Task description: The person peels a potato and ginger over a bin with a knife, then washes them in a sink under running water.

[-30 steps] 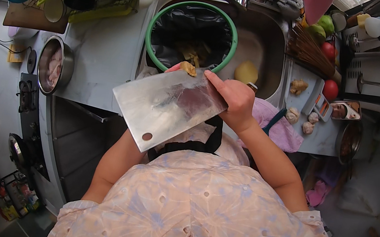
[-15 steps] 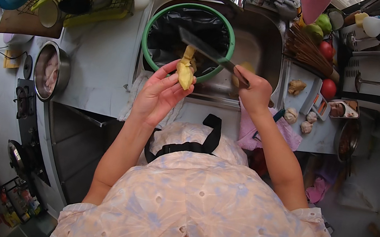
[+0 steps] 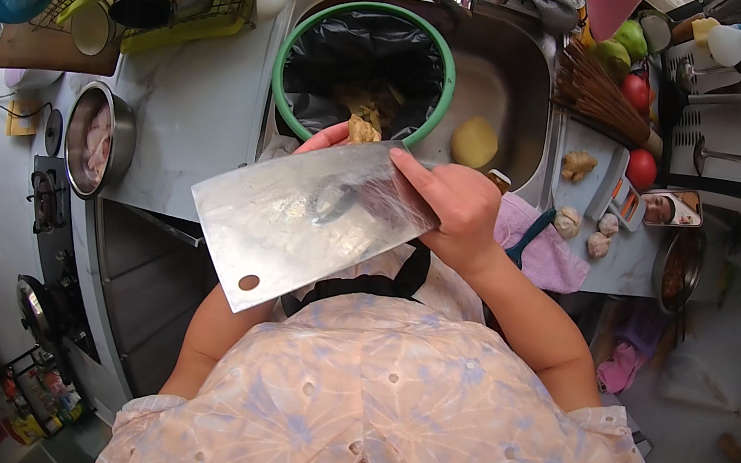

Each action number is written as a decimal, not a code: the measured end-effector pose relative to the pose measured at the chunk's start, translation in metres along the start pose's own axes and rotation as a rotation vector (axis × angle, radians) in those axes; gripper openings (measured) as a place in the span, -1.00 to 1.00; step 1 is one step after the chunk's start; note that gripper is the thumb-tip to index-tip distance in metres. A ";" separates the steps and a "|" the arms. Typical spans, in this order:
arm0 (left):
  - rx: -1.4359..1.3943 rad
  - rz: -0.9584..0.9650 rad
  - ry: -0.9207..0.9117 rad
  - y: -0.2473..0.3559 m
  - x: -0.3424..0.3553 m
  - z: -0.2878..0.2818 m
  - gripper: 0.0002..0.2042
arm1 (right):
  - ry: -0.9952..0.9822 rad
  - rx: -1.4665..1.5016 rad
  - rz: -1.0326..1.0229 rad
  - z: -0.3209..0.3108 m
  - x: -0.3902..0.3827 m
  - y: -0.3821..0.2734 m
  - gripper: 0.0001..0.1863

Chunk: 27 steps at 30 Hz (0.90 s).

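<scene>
A broad metal cleaver lies flat across my front, its wide face up and its holed corner toward the lower left. My right hand is closed round its handle end, a finger stretched along the blade. Just past the blade's far edge a knob of ginger shows. My left hand holds the ginger; most of that hand is hidden under the cleaver. Beyond them sits a green-rimmed bin lined with a black bag, with yellowish peelings inside.
The bin stands in a steel sink beside a peeled potato. To the right are ginger, garlic bulbs, a dark-handled tool and a pink cloth. A steel bowl of pale meat and a dish rack are leftward.
The cleaver has swung from over the bin toward me, and its wide face now shows. The ginger has turned, showing a browner side. My right hand has moved left and nearer.
</scene>
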<state>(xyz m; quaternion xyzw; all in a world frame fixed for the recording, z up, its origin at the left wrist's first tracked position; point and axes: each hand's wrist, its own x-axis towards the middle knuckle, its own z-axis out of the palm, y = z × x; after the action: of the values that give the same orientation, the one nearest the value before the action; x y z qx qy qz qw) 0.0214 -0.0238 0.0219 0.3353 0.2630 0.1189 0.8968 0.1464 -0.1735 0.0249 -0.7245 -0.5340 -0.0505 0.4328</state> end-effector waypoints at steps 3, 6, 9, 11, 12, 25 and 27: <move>-0.134 0.016 -0.086 0.000 0.000 -0.009 -0.53 | 0.020 0.008 0.049 0.007 -0.001 0.005 -0.58; -0.060 0.066 -0.034 -0.011 0.006 -0.031 -0.60 | 0.055 0.037 0.131 0.013 -0.003 0.013 -0.63; -0.002 -0.068 0.074 0.004 0.006 0.002 -0.63 | 0.221 0.190 0.264 0.026 -0.002 0.023 -0.66; 0.007 -0.082 0.050 0.004 0.003 0.004 -0.67 | 0.053 0.451 0.493 0.011 0.008 0.012 -0.58; 0.010 -0.095 0.043 0.003 0.002 0.005 -0.67 | 0.010 0.513 0.536 0.009 0.014 0.008 -0.55; 0.056 -0.139 -0.142 0.012 -0.006 -0.011 -0.67 | -0.060 0.674 0.466 0.023 0.042 0.006 -0.57; 0.052 -0.112 -0.146 0.014 -0.007 -0.014 -0.65 | -0.045 0.662 0.443 0.030 0.047 0.007 -0.58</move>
<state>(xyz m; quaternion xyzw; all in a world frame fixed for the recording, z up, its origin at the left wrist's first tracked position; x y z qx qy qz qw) 0.0073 -0.0088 0.0257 0.3510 0.2180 0.0371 0.9099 0.1606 -0.1188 0.0276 -0.6443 -0.3614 0.2348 0.6318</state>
